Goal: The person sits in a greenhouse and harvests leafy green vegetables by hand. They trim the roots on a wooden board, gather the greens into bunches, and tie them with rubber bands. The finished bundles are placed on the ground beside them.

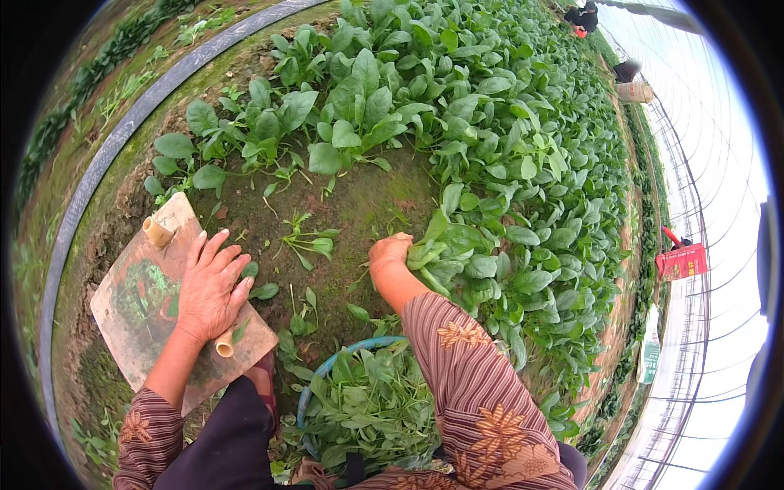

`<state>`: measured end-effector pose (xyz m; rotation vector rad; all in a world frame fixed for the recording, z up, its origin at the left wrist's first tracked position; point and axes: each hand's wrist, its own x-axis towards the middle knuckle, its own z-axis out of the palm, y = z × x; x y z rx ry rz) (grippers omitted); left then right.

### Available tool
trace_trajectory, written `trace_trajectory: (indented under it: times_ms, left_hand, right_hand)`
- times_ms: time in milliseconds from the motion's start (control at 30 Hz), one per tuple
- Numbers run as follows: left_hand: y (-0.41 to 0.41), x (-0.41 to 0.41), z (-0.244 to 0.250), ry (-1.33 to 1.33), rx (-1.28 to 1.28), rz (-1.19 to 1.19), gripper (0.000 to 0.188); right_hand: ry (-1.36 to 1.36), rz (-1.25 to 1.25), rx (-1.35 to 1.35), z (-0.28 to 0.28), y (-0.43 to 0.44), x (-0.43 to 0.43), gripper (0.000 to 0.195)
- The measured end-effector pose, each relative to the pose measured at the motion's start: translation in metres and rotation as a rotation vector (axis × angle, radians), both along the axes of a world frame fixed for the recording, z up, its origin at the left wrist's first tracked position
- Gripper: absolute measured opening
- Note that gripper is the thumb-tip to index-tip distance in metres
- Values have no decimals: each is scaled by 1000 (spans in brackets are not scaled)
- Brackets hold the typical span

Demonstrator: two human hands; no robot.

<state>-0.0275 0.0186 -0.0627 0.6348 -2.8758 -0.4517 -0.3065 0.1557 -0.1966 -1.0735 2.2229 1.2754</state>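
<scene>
My left hand (pixel 211 291) lies with its fingers spread on a worn wooden board (pixel 144 306) that has short bamboo pieces (pixel 157 233) fixed to it. At the edge of the standing leafy greens (pixel 527 233), my right hand (pixel 392 250) is closed at the base of a bunch of leafy greens (pixel 453 245); its fingertips are partly hidden. Between my legs is a basket with a blue rim (pixel 318 367), full of picked leaves. A small leafy plant (pixel 309 241) stands in the soil between my hands.
A grey hose (pixel 116 138) curves along the left side. At the right are a red bag (pixel 682 262), a white and green bag (pixel 649 355) and the greenhouse's plastic wall. Two people (pixel 585 17) are far off at the upper right, near a pale container (pixel 635 92).
</scene>
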Motion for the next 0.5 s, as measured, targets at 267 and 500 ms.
trace_trajectory:
  times_ms: [267,500]
  left_hand:
    - [-2,0,2,-33,-4,4,33]
    - [-3,-3,2,-21,-20,-8,32]
  right_hand:
    - [-15,24,-58,-3,60,-80,22]
    - [-76,160,-40,6,62,-91,22]
